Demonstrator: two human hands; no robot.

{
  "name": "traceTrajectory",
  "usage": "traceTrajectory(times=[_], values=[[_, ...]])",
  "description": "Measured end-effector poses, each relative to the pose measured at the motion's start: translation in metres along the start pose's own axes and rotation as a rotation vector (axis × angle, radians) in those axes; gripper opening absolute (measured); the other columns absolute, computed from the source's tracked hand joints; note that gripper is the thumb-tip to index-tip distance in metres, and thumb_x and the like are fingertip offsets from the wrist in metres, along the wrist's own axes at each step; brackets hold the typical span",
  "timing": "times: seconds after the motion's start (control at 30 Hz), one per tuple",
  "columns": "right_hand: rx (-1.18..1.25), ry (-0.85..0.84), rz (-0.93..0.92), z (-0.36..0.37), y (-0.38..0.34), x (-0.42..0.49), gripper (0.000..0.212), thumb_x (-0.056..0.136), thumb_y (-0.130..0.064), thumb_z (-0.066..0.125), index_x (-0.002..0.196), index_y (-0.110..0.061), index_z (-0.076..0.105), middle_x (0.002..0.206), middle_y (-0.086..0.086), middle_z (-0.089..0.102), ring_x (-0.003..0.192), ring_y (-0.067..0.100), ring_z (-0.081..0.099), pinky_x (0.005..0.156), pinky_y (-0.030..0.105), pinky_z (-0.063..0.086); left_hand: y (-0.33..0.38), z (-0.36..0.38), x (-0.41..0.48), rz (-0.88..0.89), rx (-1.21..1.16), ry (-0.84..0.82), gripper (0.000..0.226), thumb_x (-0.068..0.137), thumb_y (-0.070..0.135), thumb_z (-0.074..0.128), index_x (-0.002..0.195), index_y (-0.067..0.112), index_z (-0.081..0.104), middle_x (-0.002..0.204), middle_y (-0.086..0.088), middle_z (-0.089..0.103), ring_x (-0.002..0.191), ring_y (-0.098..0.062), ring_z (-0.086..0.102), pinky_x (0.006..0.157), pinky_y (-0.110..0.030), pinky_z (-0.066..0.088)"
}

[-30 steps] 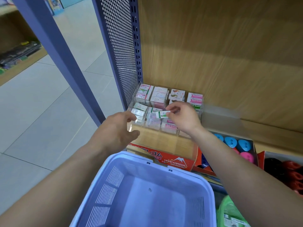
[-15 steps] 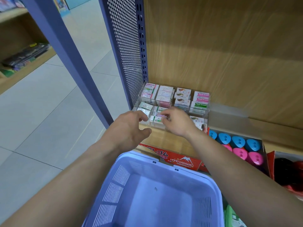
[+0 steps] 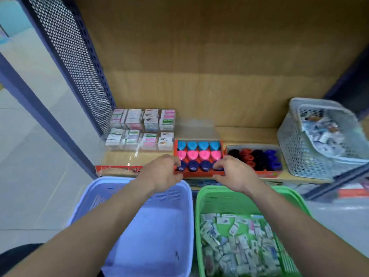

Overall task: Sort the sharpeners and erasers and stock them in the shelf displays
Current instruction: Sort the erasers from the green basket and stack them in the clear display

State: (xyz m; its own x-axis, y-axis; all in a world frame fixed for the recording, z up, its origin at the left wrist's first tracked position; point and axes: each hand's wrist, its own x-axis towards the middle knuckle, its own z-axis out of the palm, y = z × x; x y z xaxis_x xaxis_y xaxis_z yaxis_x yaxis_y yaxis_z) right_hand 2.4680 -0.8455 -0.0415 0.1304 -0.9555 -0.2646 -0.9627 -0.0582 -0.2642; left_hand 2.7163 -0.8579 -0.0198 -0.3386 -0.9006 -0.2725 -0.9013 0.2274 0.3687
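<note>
1. Sharpener box point(image 3: 199, 173) is gripped between the fingers: left hand point(image 3: 159, 173) curled round its left corner, right hand point(image 3: 236, 173) round its right.
2. Two-sided grip is judged to keep it level for squaring (edges blurred).
3. Erasers point(image 3: 139, 130) are stacked beyond the left fingertips.

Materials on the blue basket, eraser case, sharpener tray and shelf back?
Blue basket: moulded plastic, semi-matte; slotted walls, rolled rim.
Eraser case: clear acrylic or similar, glossy; see-through with glints.
Tray: likely cardboard; thin, flat orange walls.
Shelf back: wood-grain board, matte, probably laminate.
</note>
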Motion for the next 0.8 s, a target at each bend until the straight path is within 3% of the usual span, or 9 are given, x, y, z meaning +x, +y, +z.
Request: traceTrajectory(times=[0.13,0.3,0.47,0.53,0.67,0.73,0.8], values=[[0.004,-0.054,0.124,0.015,0.072,-0.054,0.038,0.089,-0.042,0.067,0.124,-0.027,0.068,0.127,0.004,0.064,0.118,0.025,0.06,0.096,0.034,0.048,0.054,0.061,-0.008,0.102,0.06,-0.14,0.042,0.093,0.039,0.062,0.13,0.021,0.057,0.129,-0.003,0.056,0.122,-0.023,0.053,0.099,-0.031,0.042],[0.117,-0.154,0.241,0.058,0.143,-0.091,0.041,0.09,-0.036,0.069,0.128,-0.019,0.067,0.131,0.005,0.065,0.12,0.023,0.06,0.101,0.033,0.047,0.111,0.146,-0.005,0.149,-0.077,-0.225,0.041,0.093,0.035,0.065,0.128,0.015,0.06,0.129,-0.004,0.06,0.121,-0.023,0.055,0.1,-0.032,0.043],[0.137,-0.31,0.309,0.122,0.191,-0.094,0.053,0.09,-0.038,0.07,0.136,-0.015,0.06,0.137,0.012,0.061,0.12,0.029,0.06,0.099,0.035,0.05,0.135,0.223,0.01,0.061,-0.072,-0.36,0.052,0.094,0.04,0.065,0.138,0.016,0.051,0.14,-0.007,0.055,0.121,-0.026,0.056,0.1,-0.038,0.048],[0.137,-0.381,0.311,0.145,0.202,-0.089,0.064,0.088,-0.038,0.073,0.143,-0.014,0.052,0.146,0.016,0.053,0.126,0.032,0.055,0.102,0.034,0.047,0.133,0.252,0.018,-0.026,-0.068,-0.406,0.061,0.093,0.041,0.067,0.144,0.016,0.047,0.144,-0.01,0.051,0.12,-0.027,0.057,0.103,-0.041,0.047],[0.188,-0.541,0.328,0.187,0.214,-0.071,0.113,0.076,-0.051,0.084,0.161,-0.018,0.017,0.166,0.015,0.015,0.149,0.036,0.026,0.119,0.041,0.03,0.119,0.304,0.035,-0.155,-0.038,-0.537,0.079,0.086,0.048,0.073,0.149,0.015,0.038,0.149,-0.012,0.046,0.127,-0.03,0.053,0.108,-0.045,0.045],[0.209,-0.623,0.325,0.207,0.218,-0.069,0.125,0.072,-0.052,0.085,0.162,-0.021,0.005,0.169,0.011,0.003,0.154,0.035,0.011,0.124,0.049,0.019,0.114,0.325,0.04,-0.183,-0.036,-0.571,0.084,0.084,0.051,0.074,0.151,0.018,0.035,0.154,-0.009,0.042,0.136,-0.03,0.046,0.114,-0.047,0.039],[0.148,-0.633,0.292,0.227,0.219,-0.071,0.128,0.071,-0.056,0.083,0.161,-0.021,0.0,0.169,0.009,0.001,0.154,0.035,0.006,0.124,0.052,0.013,0.113,0.341,0.042,-0.187,0.002,-0.565,0.087,0.083,0.057,0.071,0.153,0.021,0.034,0.158,-0.007,0.038,0.144,-0.029,0.037,0.12,-0.047,0.029]])
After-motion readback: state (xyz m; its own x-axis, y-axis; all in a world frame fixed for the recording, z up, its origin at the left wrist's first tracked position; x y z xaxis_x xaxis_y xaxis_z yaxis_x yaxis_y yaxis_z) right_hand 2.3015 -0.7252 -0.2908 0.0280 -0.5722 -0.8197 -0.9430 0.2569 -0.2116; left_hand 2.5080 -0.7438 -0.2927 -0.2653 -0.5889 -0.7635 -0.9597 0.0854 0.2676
